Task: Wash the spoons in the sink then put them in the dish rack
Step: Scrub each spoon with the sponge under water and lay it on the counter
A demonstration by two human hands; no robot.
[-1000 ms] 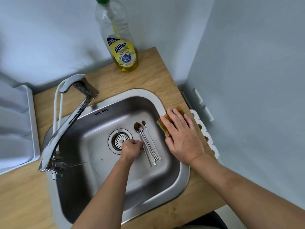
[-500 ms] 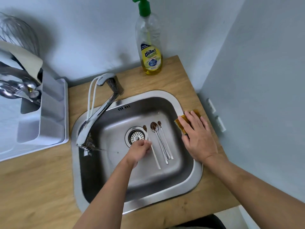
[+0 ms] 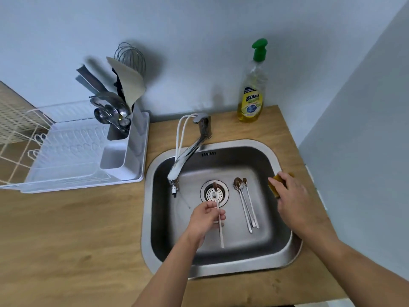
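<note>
While the left hand (image 3: 207, 218) pinches one long spoon (image 3: 218, 216) over the sink (image 3: 221, 270), bowl end above the drain strainer (image 3: 214, 192), the right hand (image 3: 294, 200) curls round a yellow sponge (image 3: 274, 186) at the sink's right rim. Down in the basin, right of the drain, more spoons (image 3: 245, 204) lie side by side, touching, bowls pointing to the faucet (image 3: 188, 151). Left of the sink on the tabletop (image 3: 66, 240) sits the white dish rack (image 3: 84, 151); its cutlery holder (image 3: 135, 129) is crammed with ladles, a spatula and a whisk (image 3: 130, 56). Behind the sink's far right corner, a dish soap bottle (image 3: 251, 94) stands upright.
</note>
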